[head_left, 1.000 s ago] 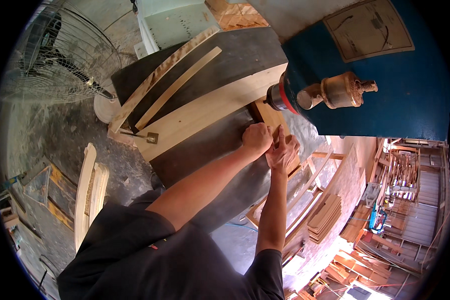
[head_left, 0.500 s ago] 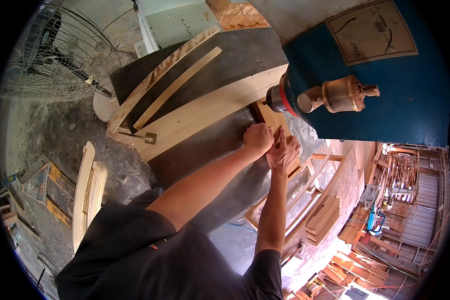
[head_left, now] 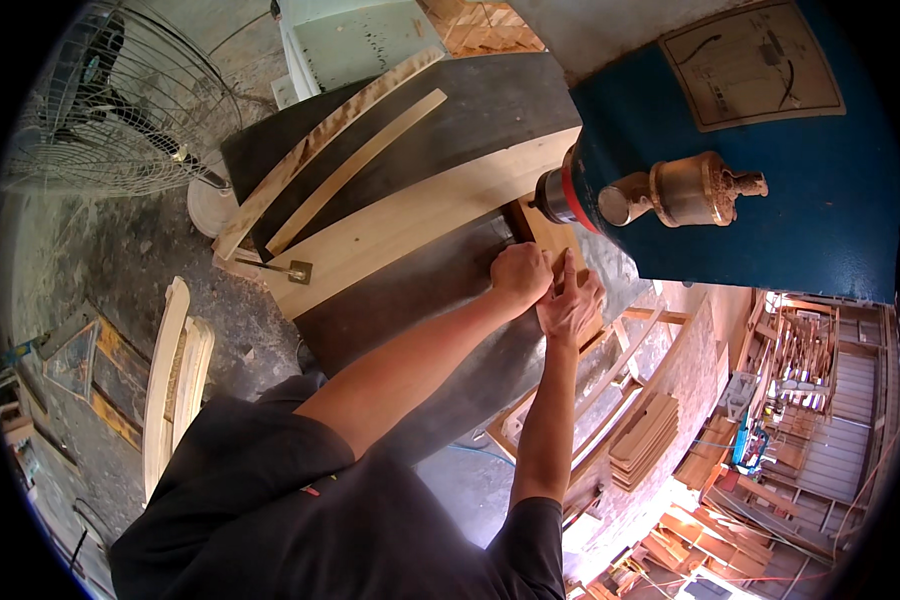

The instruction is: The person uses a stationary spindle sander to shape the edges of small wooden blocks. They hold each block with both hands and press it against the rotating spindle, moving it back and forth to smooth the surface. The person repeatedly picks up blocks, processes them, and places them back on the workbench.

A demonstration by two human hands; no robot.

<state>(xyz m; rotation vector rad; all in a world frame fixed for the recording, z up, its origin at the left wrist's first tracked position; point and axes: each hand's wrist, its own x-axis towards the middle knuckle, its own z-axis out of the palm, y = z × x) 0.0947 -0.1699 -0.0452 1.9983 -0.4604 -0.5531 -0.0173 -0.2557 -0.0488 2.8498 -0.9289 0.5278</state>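
My left hand (head_left: 521, 276) is curled into a fist at the left edge of a short reddish-brown wooden board (head_left: 550, 232), gripping it. Beside it, my right hand (head_left: 572, 301) presses on the same board, index finger stretched forward and the other fingers bent at its right side. The board lies on a dark machine table (head_left: 410, 290), its far end by a pale wooden fence (head_left: 420, 215). Just above that end sits the dark, red-ringed spindle (head_left: 558, 195) of a blue machine head (head_left: 730, 190). My hands hide the board's near part.
Two curved wooden strips (head_left: 360, 170) lie beyond the fence. A wire-caged fan (head_left: 120, 110) stands at far left, near curved wood pieces (head_left: 178, 380) leaning upright. At right, wooden frames and a stack of boards (head_left: 645, 440) rest on a pale surface.
The view has shifted very slightly. Both hands stay on the board in nearly the same place.
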